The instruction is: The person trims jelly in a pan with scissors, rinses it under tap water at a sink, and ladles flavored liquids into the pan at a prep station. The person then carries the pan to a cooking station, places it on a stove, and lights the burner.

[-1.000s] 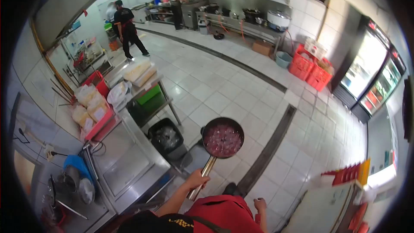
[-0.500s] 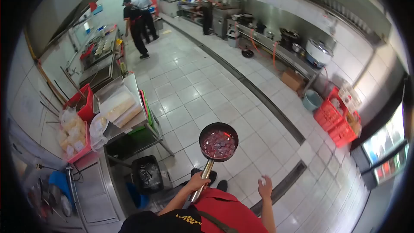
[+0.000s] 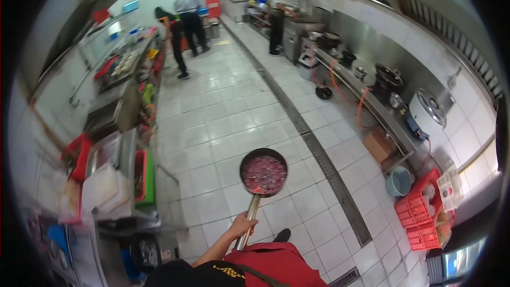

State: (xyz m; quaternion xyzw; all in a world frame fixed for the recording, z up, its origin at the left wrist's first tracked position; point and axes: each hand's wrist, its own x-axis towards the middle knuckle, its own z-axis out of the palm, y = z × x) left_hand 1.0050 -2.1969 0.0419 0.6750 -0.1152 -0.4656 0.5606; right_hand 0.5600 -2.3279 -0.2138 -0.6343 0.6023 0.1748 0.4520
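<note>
My left hand is closed around the long metal handle of a dark round pan. The pan is held out over the tiled floor, in front of my red apron. Inside it lies a reddish-purple, glossy, lumpy content that reaches near the rim. My right hand is out of the frame.
A floor drain runs ahead, right of the pan. Counters with trays line the left; a stove counter, a blue bucket and red crates stand right. Three co-workers are further back, one near the stove line.
The view has swung right and moved along the aisle. The shelves at left and the stove line are nearer. My right hand has left the frame; the pan stays in my left hand.
</note>
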